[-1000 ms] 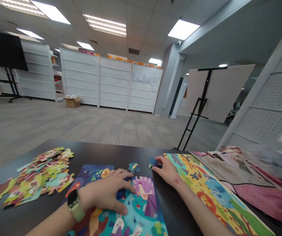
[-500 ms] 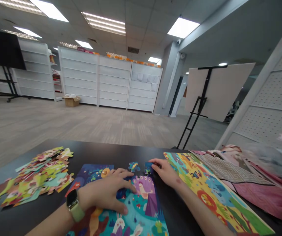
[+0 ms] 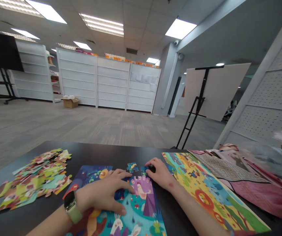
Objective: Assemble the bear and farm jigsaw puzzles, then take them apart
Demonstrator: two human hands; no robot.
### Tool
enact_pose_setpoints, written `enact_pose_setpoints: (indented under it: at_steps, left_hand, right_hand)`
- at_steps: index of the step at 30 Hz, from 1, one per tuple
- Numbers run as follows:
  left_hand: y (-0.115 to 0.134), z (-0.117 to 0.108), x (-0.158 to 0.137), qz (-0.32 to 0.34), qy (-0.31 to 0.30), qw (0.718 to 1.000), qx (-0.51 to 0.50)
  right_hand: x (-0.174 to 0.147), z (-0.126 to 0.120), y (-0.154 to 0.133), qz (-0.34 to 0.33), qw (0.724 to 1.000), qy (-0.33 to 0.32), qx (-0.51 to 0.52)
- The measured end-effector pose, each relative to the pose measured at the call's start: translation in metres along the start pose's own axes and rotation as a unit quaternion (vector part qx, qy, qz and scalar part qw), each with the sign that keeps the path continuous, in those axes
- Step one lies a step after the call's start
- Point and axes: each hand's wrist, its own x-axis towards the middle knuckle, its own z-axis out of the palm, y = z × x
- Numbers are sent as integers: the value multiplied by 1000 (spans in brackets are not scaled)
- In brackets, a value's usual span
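Note:
My left hand (image 3: 110, 193), fingers spread, lies on a mostly assembled jigsaw puzzle (image 3: 131, 216) with rabbits, a purple tent and a dark blue sky. A watch with a green band is on that wrist. At the puzzle's upper right corner, my right hand (image 3: 158, 173) has its thumb and curled fingers on a small dark blue puzzle piece (image 3: 143, 170), partly covered by the fingertips. Just left of it, a loose blue puzzle piece (image 3: 132, 167) with a yellow figure lies apart above the puzzle's top edge.
A heap of loose puzzle pieces (image 3: 39, 177) sits at the table's left. To the right lies a yellow animal picture (image 3: 205, 186), beside a pink patterned bag (image 3: 251, 186). Beyond the black table (image 3: 101, 149) stand an easel board (image 3: 212, 91), white shelves and a cardboard box.
My right hand has shifted slightly left and down with the dark blue piece, bringing it nearer the puzzle's top right corner. My left hand stays in place on the puzzle.

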Motion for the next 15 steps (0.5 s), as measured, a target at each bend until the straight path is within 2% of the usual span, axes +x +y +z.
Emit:
enact_pose_setpoints:
  at_steps: [3,5,7,10,15]
  left_hand:
    - [0,0,0,0,-3,1000,1]
    - [0,0,0,-1,-4,1000,1]
    - [1,-1,0,-4,-6,1000,-1]
    - [1,-1,0,-6,-7,1000,-5]
    - [0,0,0,-6,-1,1000,-8]
  right_hand:
    - [6,-22,10,26,998,47,-12]
    - [10,-44,26,65,994,85,-27]
    - [9,-64,43,102,989,94,-47]
    - [2,-78,62,132,988,47,-65]
    - [-9,-67,60,123,989,-55,-59]
